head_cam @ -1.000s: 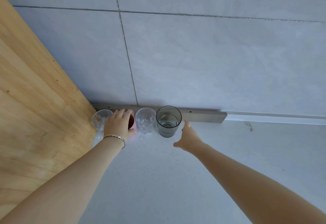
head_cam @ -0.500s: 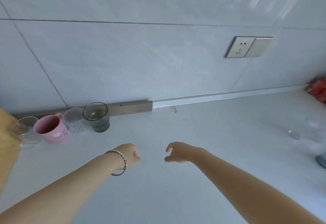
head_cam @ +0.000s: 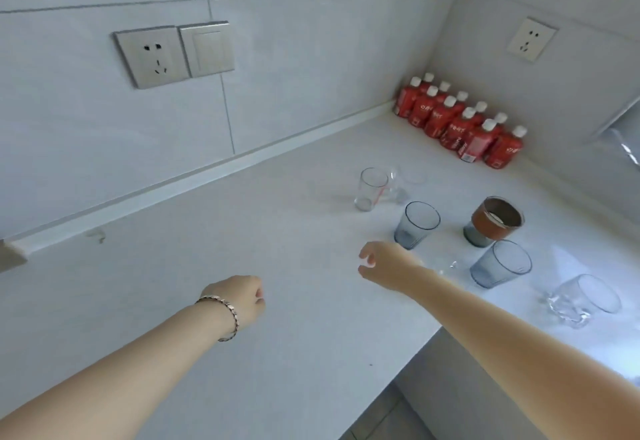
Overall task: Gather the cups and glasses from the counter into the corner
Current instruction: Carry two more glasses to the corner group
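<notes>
- Glasses: clear one, two grey, brown-banded, all upright on counter right of both hands.
- Right hand empty, fingers loosely curled, nearest grey glass.
- Left hand empty, curled.
- Advice: grip low on the wall, one per hand, avoid knocking neighbours.

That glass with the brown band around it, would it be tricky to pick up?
The brown-banded glass stands upright, so it probably won't roll. The band looks like a sleeve that may aid grip. Being glass, it is likely breakable if knocked.
</notes>
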{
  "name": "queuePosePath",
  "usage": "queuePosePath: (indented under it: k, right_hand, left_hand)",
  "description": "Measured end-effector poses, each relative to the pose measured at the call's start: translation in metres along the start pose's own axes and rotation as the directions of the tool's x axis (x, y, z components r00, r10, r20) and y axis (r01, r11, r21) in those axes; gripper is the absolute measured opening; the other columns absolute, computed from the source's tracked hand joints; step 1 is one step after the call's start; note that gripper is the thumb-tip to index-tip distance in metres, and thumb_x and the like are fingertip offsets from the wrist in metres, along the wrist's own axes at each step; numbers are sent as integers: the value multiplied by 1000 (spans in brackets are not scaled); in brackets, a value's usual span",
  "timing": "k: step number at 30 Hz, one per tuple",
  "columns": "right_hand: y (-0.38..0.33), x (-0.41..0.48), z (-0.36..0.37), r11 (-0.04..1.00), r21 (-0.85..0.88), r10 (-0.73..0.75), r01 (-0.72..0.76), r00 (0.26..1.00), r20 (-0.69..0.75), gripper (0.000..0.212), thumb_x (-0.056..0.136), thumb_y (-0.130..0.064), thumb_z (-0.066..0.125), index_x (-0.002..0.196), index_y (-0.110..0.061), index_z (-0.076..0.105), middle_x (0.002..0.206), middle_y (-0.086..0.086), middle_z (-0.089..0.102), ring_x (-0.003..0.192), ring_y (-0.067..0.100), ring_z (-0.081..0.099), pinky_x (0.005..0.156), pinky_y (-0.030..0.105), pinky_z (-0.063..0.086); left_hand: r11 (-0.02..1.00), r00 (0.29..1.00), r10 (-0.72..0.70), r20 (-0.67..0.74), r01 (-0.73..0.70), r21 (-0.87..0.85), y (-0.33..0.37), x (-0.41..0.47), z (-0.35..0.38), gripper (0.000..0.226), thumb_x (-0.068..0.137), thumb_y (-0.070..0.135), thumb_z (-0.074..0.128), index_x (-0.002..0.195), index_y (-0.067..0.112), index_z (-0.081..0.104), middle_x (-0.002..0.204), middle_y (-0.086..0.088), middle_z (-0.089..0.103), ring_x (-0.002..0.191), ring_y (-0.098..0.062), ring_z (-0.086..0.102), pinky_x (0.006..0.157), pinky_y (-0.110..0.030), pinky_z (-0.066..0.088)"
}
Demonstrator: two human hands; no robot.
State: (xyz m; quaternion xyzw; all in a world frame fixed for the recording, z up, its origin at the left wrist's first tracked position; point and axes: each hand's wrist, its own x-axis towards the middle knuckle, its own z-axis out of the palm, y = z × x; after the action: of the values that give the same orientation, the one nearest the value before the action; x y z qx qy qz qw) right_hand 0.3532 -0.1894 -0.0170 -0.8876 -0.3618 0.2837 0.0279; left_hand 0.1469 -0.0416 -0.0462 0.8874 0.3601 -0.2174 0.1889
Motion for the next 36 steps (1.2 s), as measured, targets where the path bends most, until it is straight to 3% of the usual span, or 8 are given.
queuePosePath:
  k: [3, 6, 10, 15, 19, 23, 31, 36]
  right_hand:
    - [67, 8, -34, 969, -217, 102, -119, 991, -85, 59, 80, -46, 64, 129, -18, 46, 131, 7, 47, 122, 26, 47, 85, 34, 44]
    - [115, 14, -41, 926, -342, 196, -158, 977, 80, 92, 65, -57, 73, 137, -17, 33, 133, 9, 40, 124, 31, 43, 95, 39, 43]
    - [156, 19, -21, 981, -166, 126, -105, 984, 124, 91, 65, -45, 76, 140, -23, 27, 129, 4, 44, 114, 30, 56, 87, 38, 50]
    - [171, 17, -18, 996, 11, 84, -84, 996, 35, 88, 63, -40, 77, 137, -27, 31, 126, -1, 50, 109, 23, 58, 81, 33, 50]
    - [181, 17, -28, 987, 82, 143, -139, 989, -42, 91, 63, -42, 78, 135, -20, 27, 131, -1, 51, 110, 23, 59, 81, 31, 49]
    - [185, 17, -40, 988, 66, 142, -138, 988, -66, 88, 63, -46, 77, 133, -21, 29, 130, -2, 52, 107, 23, 60, 80, 32, 51]
    - [151, 21, -48, 999, -22, 24, -25, 999, -36, 89, 63, -47, 76, 135, -26, 28, 131, -1, 51, 111, 24, 58, 84, 32, 49]
    - [74, 23, -37, 985, -83, -151, 153, 988, 27, 88, 65, -49, 73, 137, -31, 27, 128, -5, 51, 114, 21, 55, 81, 29, 45]
  left_hand:
    - [1000, 1000, 19, -11, -19, -17, 55, 19, -3, 25, 90, 29, 41, 109, 22, 56, 118, 5, 62, 110, -19, 58, 88, -26, 44]
    - [1000, 1000, 21, -2, -21, -14, 93, 35, -2, 21, 90, 28, 41, 103, 23, 57, 116, 6, 63, 108, -19, 59, 86, -26, 45]
    - [999, 999, 31, 14, -32, 7, 134, 54, -3, 19, 91, 28, 41, 103, 25, 56, 118, 5, 62, 108, -20, 60, 89, -30, 47]
    - [987, 987, 153, -43, -155, -48, 193, 82, -19, 54, 87, 32, 50, 137, 30, 32, 140, 2, 43, 120, -23, 52, 94, -34, 46]
    - [946, 945, 283, -162, -303, -117, 262, 127, -31, 88, 75, 33, 68, 145, 29, 14, 152, 2, 22, 133, -23, 41, 96, -39, 45]
    - [953, 951, 300, -75, -302, -10, 295, 162, -19, 105, 70, 29, 75, 147, 30, 3, 158, 3, 8, 137, -26, 32, 100, -43, 42]
    - [946, 951, 191, -242, -244, -212, 230, 134, -18, 80, 66, 32, 76, 132, 18, 35, 133, -2, 37, 112, -27, 54, 87, -38, 52]
    - [867, 933, -56, -355, -131, -480, 126, 65, -24, 80, 60, 31, 82, 129, 23, 41, 126, 0, 39, 106, -21, 58, 89, -32, 51]
